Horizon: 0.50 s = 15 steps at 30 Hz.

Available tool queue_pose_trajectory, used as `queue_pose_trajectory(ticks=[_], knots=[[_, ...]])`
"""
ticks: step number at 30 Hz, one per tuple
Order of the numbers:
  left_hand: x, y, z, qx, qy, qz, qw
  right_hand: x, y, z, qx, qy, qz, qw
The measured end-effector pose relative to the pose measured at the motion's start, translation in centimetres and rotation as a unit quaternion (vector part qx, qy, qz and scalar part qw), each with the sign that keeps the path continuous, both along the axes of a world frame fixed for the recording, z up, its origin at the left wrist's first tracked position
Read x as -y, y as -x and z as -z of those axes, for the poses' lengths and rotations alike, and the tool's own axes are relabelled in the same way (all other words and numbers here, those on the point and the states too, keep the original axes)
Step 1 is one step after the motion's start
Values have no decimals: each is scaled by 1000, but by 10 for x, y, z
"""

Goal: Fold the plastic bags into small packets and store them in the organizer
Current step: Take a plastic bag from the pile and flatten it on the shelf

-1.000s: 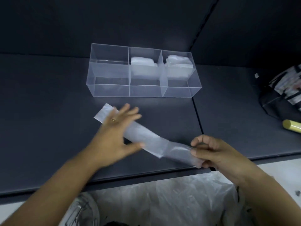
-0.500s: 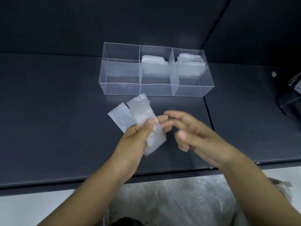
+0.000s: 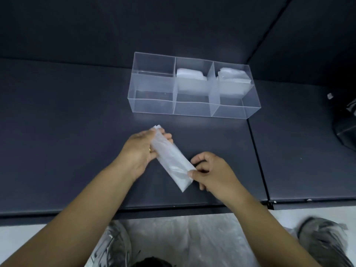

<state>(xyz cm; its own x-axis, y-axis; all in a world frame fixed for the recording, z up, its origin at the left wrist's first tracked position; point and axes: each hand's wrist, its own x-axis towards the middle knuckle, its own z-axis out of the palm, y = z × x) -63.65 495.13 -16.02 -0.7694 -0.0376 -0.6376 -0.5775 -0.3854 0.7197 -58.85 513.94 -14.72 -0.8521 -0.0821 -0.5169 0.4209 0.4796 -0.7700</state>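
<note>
A translucent plastic bag (image 3: 171,158), folded into a narrow strip, lies diagonally on the dark table (image 3: 63,135). My left hand (image 3: 139,151) grips its far upper end. My right hand (image 3: 210,172) pinches its near lower end between thumb and fingers. Behind it stands a clear organizer (image 3: 154,106) with three compartments. Its middle compartment holds a folded white packet (image 3: 189,75), its right one another packet (image 3: 233,78), and its left one looks empty.
Loose plastic sheeting (image 3: 185,239) lies on the floor below the table's front edge, between two grey shoes (image 3: 323,237). A dark bag (image 3: 346,130) sits at the table's right edge. A seam (image 3: 258,160) splits the tabletop on the right.
The long strip was folded over onto itself and is shorter and thicker now. My right hand let go, then took the near end again; my left hand now grips the far end.
</note>
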Motion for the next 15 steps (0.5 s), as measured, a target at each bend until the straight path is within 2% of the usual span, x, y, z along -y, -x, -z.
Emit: queue_pose_trajectory(ticks=[2,3,4,6,7,9,11,13,15], knots=[[7,9,-1,-39,67,-39,996,0,1,-1,10,-3,2,1000],[9,10,-1,-85,128,-58,986,0,2,-1,15,-3,2,1000],[12,8,-1,-153,219,-66,962,0,2,-2,21,-3,3,1000],[11,-8,-5,-309,401,1,862,0,3,-2,34,1,8,999],[6,-21,-5,-372,444,71,812,0,4,-3,40,5,11,999],[-4,-50,1,-423,457,234,746,-1,5,-5,48,15,16,999],[-12,-73,12,-424,444,348,709,-1,5,-8,52,28,21,998],[-13,-84,22,-417,450,385,690,-1,5,-11,66,53,37,996],[-13,-85,24,-422,472,359,685,0,3,-17,90,88,66,990]])
